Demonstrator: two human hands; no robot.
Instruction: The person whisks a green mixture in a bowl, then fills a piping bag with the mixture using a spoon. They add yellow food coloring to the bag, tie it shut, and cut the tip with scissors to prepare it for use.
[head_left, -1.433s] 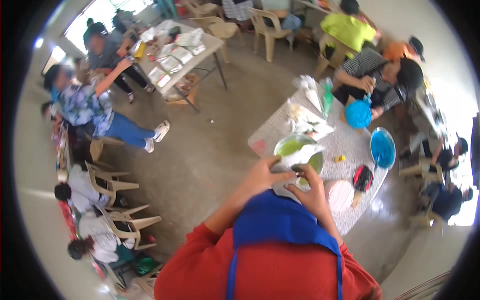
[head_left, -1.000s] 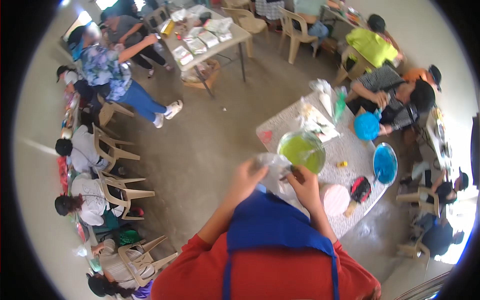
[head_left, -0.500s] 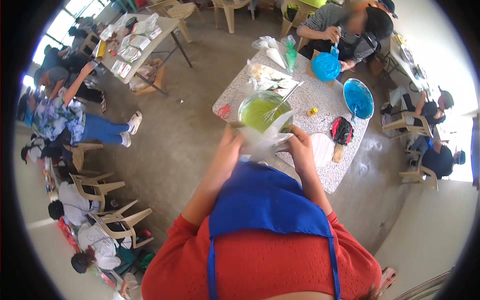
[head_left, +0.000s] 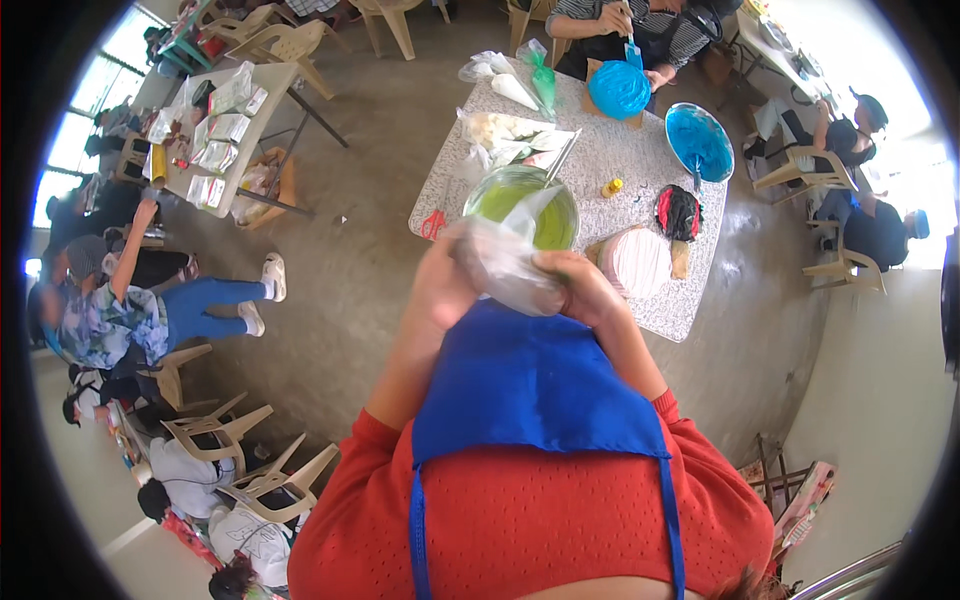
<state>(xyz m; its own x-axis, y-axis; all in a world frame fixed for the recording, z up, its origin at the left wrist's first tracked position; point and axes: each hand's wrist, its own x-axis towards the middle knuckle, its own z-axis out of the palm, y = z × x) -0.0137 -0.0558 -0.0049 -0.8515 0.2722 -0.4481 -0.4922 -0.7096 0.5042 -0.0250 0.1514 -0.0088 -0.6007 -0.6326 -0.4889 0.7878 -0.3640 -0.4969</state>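
Both my hands are raised in front of my blue apron and grip a clear plastic piping bag (head_left: pixel 510 262). My left hand (head_left: pixel 440 280) holds its left side and my right hand (head_left: pixel 582 290) clasps its right end. Just beyond the bag, on the speckled table (head_left: pixel 640 145), stands a bowl of green icing (head_left: pixel 520 205) with a metal utensil (head_left: pixel 562 158) leaning in it. To the right of my right hand lies a round white cake (head_left: pixel 638 262).
Across the table a person spreads blue icing on a round cake (head_left: pixel 618 88); a bowl of blue icing (head_left: pixel 698 140) stands beside it. Filled piping bags (head_left: pixel 515 85), red scissors (head_left: pixel 432 225) and a small yellow bottle (head_left: pixel 610 187) lie about. Plastic chairs and seated people line the left.
The view has tipped down and the table has slid up in the picture. My hands have come off the green bowl and drawn together on the plastic bag, closer to my chest.
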